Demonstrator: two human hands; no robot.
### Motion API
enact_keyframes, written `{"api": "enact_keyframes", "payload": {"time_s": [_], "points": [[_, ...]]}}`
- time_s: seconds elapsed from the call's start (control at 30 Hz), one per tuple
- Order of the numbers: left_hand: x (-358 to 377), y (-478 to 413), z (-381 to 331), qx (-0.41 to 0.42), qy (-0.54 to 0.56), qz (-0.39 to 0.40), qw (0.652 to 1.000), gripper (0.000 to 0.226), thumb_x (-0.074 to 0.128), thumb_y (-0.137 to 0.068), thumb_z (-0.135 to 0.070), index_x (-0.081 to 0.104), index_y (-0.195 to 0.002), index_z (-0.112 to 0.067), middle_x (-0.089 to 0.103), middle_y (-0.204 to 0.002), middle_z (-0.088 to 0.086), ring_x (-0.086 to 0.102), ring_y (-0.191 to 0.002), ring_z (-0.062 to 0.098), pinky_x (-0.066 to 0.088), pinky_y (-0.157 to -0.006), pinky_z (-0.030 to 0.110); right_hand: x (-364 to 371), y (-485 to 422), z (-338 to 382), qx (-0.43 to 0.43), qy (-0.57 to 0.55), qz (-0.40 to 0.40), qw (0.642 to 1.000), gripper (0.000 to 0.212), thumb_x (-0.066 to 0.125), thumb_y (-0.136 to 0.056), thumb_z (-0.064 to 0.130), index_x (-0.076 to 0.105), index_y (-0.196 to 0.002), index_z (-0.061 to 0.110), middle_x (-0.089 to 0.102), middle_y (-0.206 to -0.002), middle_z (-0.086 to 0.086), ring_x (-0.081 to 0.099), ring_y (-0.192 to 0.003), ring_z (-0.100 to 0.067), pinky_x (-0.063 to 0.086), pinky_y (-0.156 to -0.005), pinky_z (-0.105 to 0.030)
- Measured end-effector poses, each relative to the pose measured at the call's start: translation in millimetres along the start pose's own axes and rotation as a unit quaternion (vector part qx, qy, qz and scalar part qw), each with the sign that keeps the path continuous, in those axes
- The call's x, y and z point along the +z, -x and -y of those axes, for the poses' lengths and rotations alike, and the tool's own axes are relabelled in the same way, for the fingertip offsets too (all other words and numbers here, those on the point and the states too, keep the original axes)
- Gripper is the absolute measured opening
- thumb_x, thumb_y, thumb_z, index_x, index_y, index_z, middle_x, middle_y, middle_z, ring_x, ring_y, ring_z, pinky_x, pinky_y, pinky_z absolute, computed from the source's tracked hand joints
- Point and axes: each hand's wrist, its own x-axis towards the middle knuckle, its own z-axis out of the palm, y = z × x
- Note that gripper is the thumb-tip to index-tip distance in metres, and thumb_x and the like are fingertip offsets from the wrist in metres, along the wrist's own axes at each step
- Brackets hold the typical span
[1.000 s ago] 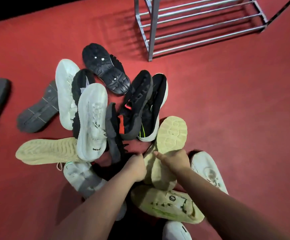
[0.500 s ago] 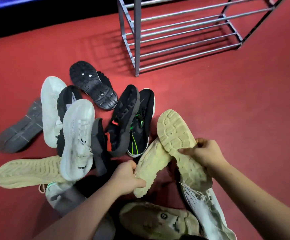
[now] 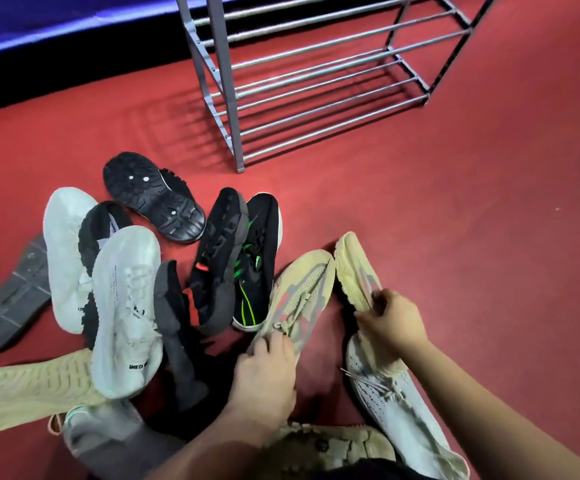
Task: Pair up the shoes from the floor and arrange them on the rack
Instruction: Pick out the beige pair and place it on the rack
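I hold two matching beige sneakers side by side above the red floor. My left hand (image 3: 267,362) grips the heel end of the left beige sneaker (image 3: 302,292), its laced upper facing me. My right hand (image 3: 392,323) grips the right beige sneaker (image 3: 354,268), which is turned on edge. A grey metal shoe rack (image 3: 233,98) stands beyond them, its bars bare. A jumble of shoes lies at the left: a black sole-up shoe (image 3: 153,199), two white sole-up shoes (image 3: 125,306), and a black pair with green accents (image 3: 257,265).
A white sneaker (image 3: 395,414) lies under my right wrist and a beige shoe (image 3: 337,445) lies near my body. Another beige sole (image 3: 22,393) and a grey sole (image 3: 8,299) lie far left. Open red floor (image 3: 454,254) stretches to the right of the pile.
Both hands lifted the two beige sneakers out of the pile and turned them from sole-up to upper-facing, side by side. The camera tilted up toward the rack.
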Motion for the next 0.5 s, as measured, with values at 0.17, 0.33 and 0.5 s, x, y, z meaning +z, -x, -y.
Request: {"api": "enact_keyframes", "payload": {"time_s": [0.17, 0.33, 0.5], "points": [[1.1, -4.9, 26.0, -0.034, 0.108, -0.100, 0.989, 0.036, 0.068, -0.075, -0.036, 0.058, -0.102, -0.015, 0.054, -0.102, 0.004, 0.060, -0.092, 0.025, 0.054, -0.063, 0.036, -17.2, 2.6, -23.4, 0.030, -0.123, -0.059, 0.990, 0.018, 0.064, -0.084, 0.030, 0.069, -0.075, 0.015, 0.071, -0.071, -0.004, 0.066, -0.065, -0.012, 0.052, -0.065, -0.021], [12.5, -24.6, 25.7, -0.203, 0.306, 0.020, 0.930, 0.050, 0.066, -0.079, -0.043, 0.052, -0.109, -0.005, 0.053, -0.114, 0.015, 0.056, -0.105, 0.031, 0.046, -0.090, 0.035, -9.1, 2.5, -55.4, 0.207, -0.247, 0.063, 0.945, 0.040, 0.060, -0.088, 0.036, 0.058, -0.105, 0.000, 0.069, -0.097, -0.016, 0.063, -0.082, -0.026, 0.050, -0.077, -0.035], [24.1, -32.8, 24.9, -0.220, 0.265, 0.065, 0.936, 0.056, 0.057, -0.082, -0.052, 0.055, -0.117, -0.008, 0.055, -0.120, 0.015, 0.055, -0.111, 0.031, 0.043, -0.093, 0.033, 1.9, 5.3, -42.1, 0.175, -0.382, 0.089, 0.903, 0.026, 0.072, -0.081, 0.032, 0.063, -0.097, 0.012, 0.070, -0.090, -0.009, 0.062, -0.072, -0.018, 0.053, -0.062, -0.026]]}}
